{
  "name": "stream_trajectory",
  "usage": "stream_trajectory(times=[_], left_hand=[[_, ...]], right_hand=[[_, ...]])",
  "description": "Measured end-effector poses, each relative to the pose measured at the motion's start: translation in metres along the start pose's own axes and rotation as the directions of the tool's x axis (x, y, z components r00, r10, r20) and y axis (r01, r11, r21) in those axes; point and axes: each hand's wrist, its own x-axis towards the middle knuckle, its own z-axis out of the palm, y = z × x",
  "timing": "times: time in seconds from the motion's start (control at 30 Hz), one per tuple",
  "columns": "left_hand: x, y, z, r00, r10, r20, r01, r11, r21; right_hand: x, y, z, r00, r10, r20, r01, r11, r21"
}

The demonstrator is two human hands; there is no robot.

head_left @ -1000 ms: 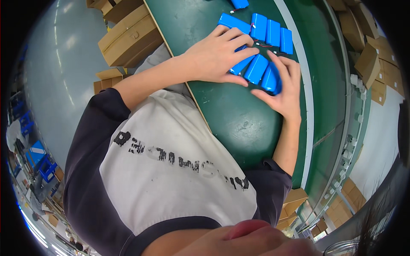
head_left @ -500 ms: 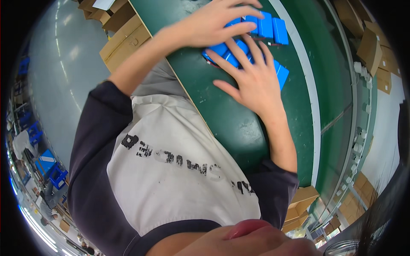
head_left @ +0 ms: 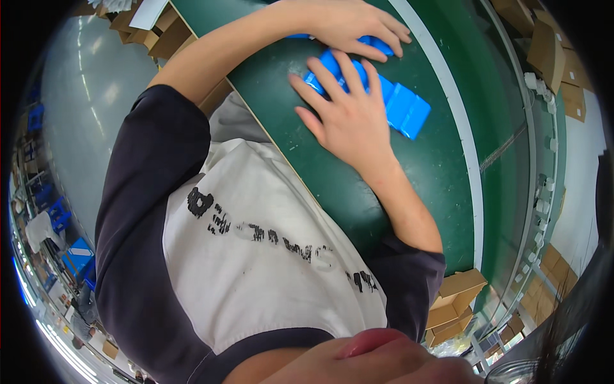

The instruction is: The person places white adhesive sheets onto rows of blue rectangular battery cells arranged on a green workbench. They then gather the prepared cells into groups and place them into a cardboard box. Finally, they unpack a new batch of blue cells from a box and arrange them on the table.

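Note:
Several flat blue packs (head_left: pixel 404 110) lie in a cluster on the green table (head_left: pixel 332 185) at the top of the view. My right hand (head_left: pixel 348 115) lies flat on the near packs with its fingers spread. My left hand (head_left: pixel 348 22) reaches in from the upper left and curls over a blue pack (head_left: pixel 378 45) at the far end of the cluster. The hands are close together, and they hide most of the packs. Two packs stick out to the right of my right hand.
A white stripe (head_left: pixel 455 128) runs along the green table, with a rail of white fittings (head_left: pixel 543 185) beyond it. Brown cardboard boxes stand at the top left (head_left: pixel 160 35), top right (head_left: pixel 556 51) and lower right (head_left: pixel 457 301). Grey floor (head_left: pixel 89 109) lies to the left.
The spread row of blue packs has been drawn into a tighter cluster. My right hand went from the row's near end to lying flat on top. My left hand moved to the far end.

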Motion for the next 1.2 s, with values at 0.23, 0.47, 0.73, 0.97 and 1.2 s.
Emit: stream_trajectory(times=[0.23, 0.47, 0.73, 0.97, 1.2], left_hand=[[-0.054, 0.044, -0.002, 0.996, -0.017, 0.085, 0.024, 0.996, -0.085], [-0.127, 0.114, -0.006, 0.623, -0.344, -0.702, 0.682, 0.679, 0.272], [-0.177, 0.077, -0.024, 0.867, -0.366, -0.339, 0.372, 0.927, -0.050], [-0.164, 0.067, -0.049, 0.882, -0.455, -0.126, 0.442, 0.889, -0.118], [-0.172, 0.082, -0.041, 0.743, -0.542, -0.393, 0.650, 0.724, 0.231]], right_hand=[[-0.063, 0.004, -0.043, 0.988, 0.125, 0.089, -0.120, 0.991, -0.058], [-0.117, 0.049, -0.067, 0.922, 0.386, -0.030, -0.387, 0.919, -0.071], [-0.106, 0.054, -0.061, 0.938, 0.346, 0.011, -0.345, 0.938, -0.017], [-0.105, 0.052, -0.059, 0.938, 0.346, -0.003, -0.346, 0.938, -0.008], [-0.106, 0.050, -0.060, 0.933, 0.359, 0.006, -0.359, 0.933, -0.036]])
